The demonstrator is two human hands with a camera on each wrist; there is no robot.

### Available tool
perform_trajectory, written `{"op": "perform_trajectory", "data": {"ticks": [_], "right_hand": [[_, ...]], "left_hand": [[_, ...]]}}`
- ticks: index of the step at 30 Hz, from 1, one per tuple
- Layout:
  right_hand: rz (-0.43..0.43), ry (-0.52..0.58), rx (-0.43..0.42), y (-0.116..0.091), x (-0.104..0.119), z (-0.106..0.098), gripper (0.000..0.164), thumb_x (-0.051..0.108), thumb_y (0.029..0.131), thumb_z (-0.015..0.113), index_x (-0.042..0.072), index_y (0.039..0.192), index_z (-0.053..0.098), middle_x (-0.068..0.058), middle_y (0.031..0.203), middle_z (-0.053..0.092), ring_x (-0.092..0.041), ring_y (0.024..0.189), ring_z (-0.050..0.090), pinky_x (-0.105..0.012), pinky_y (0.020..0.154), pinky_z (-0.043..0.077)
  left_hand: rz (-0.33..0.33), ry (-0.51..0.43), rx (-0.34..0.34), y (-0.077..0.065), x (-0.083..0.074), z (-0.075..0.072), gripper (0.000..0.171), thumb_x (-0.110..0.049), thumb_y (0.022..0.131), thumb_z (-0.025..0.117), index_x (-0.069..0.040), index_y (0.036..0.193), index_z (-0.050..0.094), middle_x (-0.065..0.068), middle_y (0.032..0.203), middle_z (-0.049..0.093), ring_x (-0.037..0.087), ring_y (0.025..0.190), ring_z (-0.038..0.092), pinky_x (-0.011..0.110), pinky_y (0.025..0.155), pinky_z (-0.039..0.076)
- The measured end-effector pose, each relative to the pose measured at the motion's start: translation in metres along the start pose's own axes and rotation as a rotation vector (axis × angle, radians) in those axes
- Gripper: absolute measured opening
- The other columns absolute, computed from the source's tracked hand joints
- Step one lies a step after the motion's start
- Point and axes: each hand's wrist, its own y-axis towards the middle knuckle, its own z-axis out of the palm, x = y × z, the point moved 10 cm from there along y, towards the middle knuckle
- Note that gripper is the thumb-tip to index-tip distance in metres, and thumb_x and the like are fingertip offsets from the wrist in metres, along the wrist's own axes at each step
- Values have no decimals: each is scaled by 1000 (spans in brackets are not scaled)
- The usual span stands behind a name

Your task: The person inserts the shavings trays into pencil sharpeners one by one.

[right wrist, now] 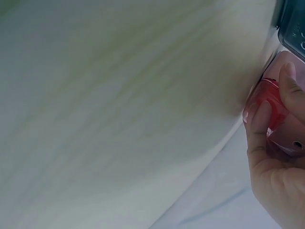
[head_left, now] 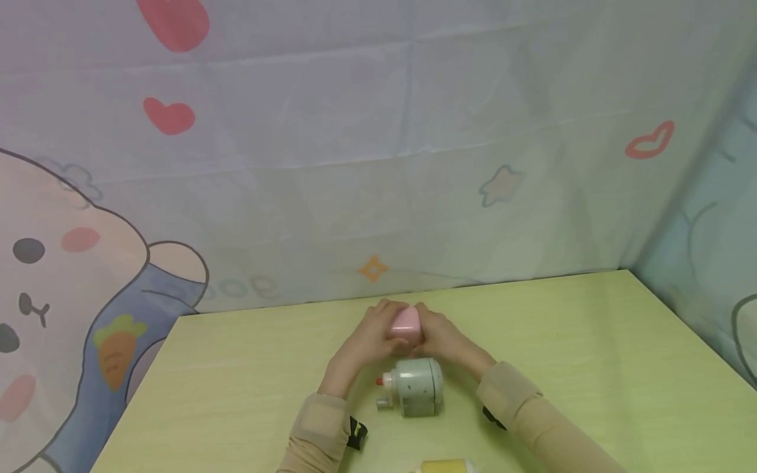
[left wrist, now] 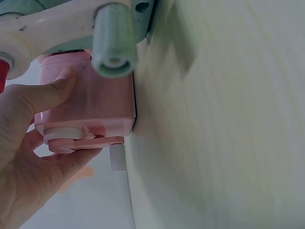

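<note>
A pink hand-crank pencil sharpener [head_left: 406, 323] is between both hands toward the back of the table. My left hand [head_left: 371, 334] grips one end, thumb on its near side and fingers around the crank end, as the left wrist view shows. My right hand [head_left: 443, 336] holds the opposite end; in the right wrist view its thumb and fingers pinch around a see-through red part [right wrist: 276, 109]. Just nearer to me stands a grey-green crank sharpener [head_left: 418, 387]. Its crank knob [left wrist: 114, 40] overlaps the pink body in the left wrist view.
A yellow object with a white end [head_left: 445, 466] lies at the bottom edge of the head view, partly cut off. Behind the pale yellow table [head_left: 591, 341] hangs a printed cloth [head_left: 331, 217] with hearts and a cartoon animal.
</note>
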Motion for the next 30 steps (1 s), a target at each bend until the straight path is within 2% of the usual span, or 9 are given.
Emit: {"op": "perform_trajectory", "data": {"ticks": [11, 30], "right_hand": [[-16, -23, 34, 0, 2, 2, 58, 6, 59, 79, -1, 104, 44, -15, 91, 60, -23, 83, 55, -43, 74, 51], [-44, 24, -2, 2, 1, 1, 57, 7, 60, 79, -2, 104, 44, -14, 89, 60, -21, 81, 55, -41, 71, 51]], "left_hand": [[-28, -19, 10, 0, 7, 4, 62, -18, 73, 71, -12, 128, 43, 7, 121, 49, 19, 99, 41, 37, 79, 48], [-31, -40, -4, 3, 10, 5, 62, -16, 72, 72, -12, 127, 44, 7, 120, 49, 19, 98, 42, 38, 80, 48]]}}
